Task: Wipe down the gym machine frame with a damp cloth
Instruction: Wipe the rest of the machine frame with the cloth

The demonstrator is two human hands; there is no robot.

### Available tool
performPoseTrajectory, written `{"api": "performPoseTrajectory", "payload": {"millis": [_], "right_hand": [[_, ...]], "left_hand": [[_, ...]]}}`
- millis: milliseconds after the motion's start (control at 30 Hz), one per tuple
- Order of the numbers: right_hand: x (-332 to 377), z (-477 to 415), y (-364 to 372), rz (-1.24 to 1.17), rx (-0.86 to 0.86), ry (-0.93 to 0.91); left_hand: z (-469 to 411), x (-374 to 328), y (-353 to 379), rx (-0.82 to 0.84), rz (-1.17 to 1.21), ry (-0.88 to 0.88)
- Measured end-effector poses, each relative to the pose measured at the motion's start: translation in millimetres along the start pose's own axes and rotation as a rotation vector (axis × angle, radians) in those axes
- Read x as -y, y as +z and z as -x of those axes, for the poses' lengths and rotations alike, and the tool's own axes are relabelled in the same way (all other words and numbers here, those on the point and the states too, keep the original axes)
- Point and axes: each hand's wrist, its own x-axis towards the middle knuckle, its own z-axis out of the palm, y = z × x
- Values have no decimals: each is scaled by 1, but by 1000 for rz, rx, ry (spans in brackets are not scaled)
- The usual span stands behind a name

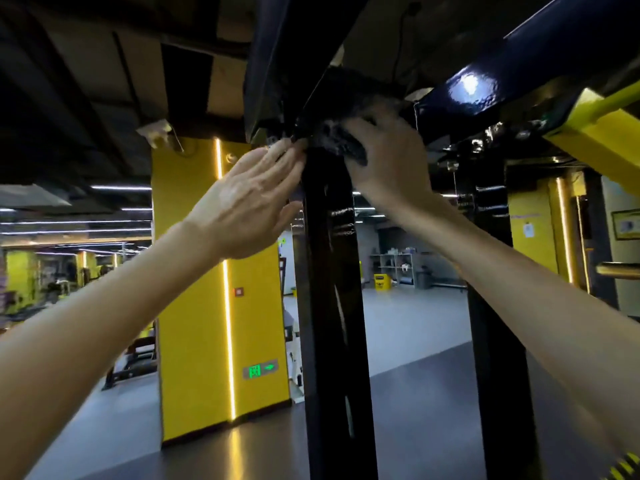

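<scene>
R fingers (363, 125) curled on dark cloth (343, 144) — atop black post (329, 306), L fingers (284, 152) straight, touching post

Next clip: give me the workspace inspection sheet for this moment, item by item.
Surface: glossy black upright post, meeting the dark blue overhead beam.
Job's things: dark cloth at the post's top joint.
Clutter: nothing seen.
Grippers: right hand holds the cloth against the joint; left hand open, fingertips at the post's left edge.
Cables: thin dark line above the cloth, possibly a cable.
Surroundings: yellow pillar with green exit sign; shelves far behind.
</scene>
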Motion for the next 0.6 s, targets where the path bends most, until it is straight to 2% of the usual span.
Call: {"api": "performPoseTrajectory", "payload": {"millis": [133,333,500,600], "right_hand": [[2,-16,23,46,49,-114],[-13,14,46,-178,14,-191],[-15,59,50,-202,1,-220],[-15,98,46,-178,72,-288]], "left_hand": [[-16,22,2,47,-140,106],[-12,35,7,61,-165,272],[-12,38,14,107,-91,257],[-12,35,14,95,-49,262]]}}
